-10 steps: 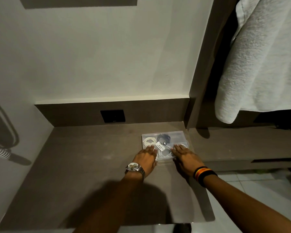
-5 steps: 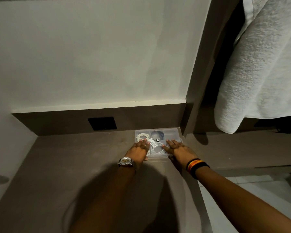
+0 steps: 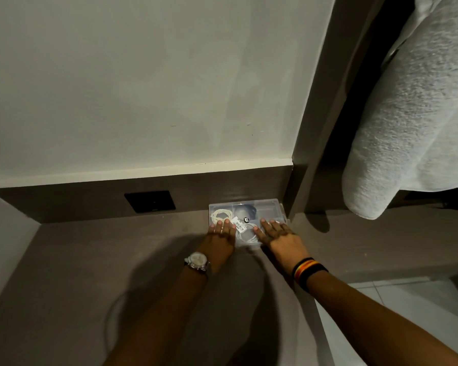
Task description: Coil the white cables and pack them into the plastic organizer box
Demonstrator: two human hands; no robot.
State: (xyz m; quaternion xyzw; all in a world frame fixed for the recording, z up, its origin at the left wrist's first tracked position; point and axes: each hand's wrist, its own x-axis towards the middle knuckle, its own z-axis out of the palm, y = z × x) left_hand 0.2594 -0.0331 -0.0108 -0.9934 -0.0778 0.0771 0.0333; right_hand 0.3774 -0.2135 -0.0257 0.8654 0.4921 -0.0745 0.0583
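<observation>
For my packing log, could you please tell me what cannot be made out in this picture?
- Head view: the box's near edge and latch are hidden under the left hand and right hand.
- The label print is too small to read.
- The dark item in the middle compartment is blurred by the lid.
- The towel is cut off by the frame edge.

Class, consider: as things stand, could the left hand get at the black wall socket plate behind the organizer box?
Probably yes. The left hand rests flat on the organizer box; the socket plate lies just beyond on the left, with bare counter between.
</observation>
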